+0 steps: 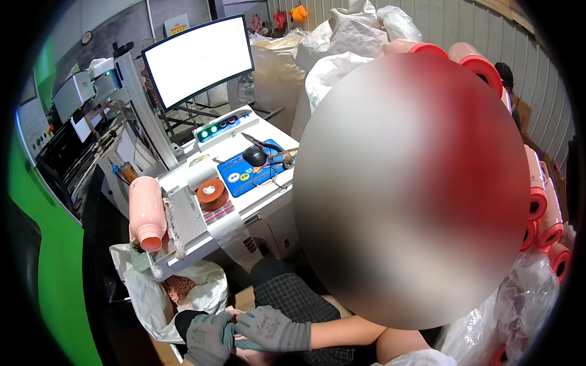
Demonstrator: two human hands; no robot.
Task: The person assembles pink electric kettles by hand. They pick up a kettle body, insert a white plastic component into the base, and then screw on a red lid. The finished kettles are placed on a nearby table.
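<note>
While the pink piece (253, 357) sits near the white sack (210, 285), the right hand (268, 329) curls over it; left hand (209, 338), can't tell. Probably light, stiff, slick; best gripped round the body.

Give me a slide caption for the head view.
Gloved left hand and right hand at a pink object, near a pink bottle, white bench and blue mouse mat.
</note>
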